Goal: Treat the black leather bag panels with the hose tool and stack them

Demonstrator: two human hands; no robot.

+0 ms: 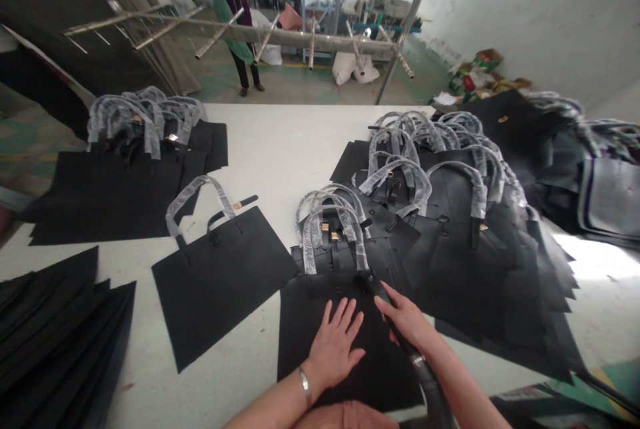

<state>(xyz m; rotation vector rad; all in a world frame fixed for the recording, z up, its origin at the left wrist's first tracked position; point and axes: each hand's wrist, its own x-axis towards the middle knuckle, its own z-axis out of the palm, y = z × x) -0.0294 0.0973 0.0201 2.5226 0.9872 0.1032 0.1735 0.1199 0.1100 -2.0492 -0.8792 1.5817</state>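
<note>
My left hand (337, 346) lies with its fingers spread on a black bag panel (305, 322) directly in front of me. My right hand (406, 317) is closed around a long black handheld tool (383, 292). The tool's tip is close to the base of a bag handle (360, 242) wrapped in clear plastic; whether it touches cannot be made out. A thick black hose or grip end (433, 382) runs back from it under my right forearm. Behind the panel lie more black panels with wrapped handles and gold-coloured clasps (334, 236).
Left of my hands is a single black handled panel (225, 276). Piles of handled panels stand at the back left (120, 189) and right (465, 262); plain black pieces (60, 342) fan out at the near left. Beyond the white table (280, 142) are a metal rack (310, 36) and people.
</note>
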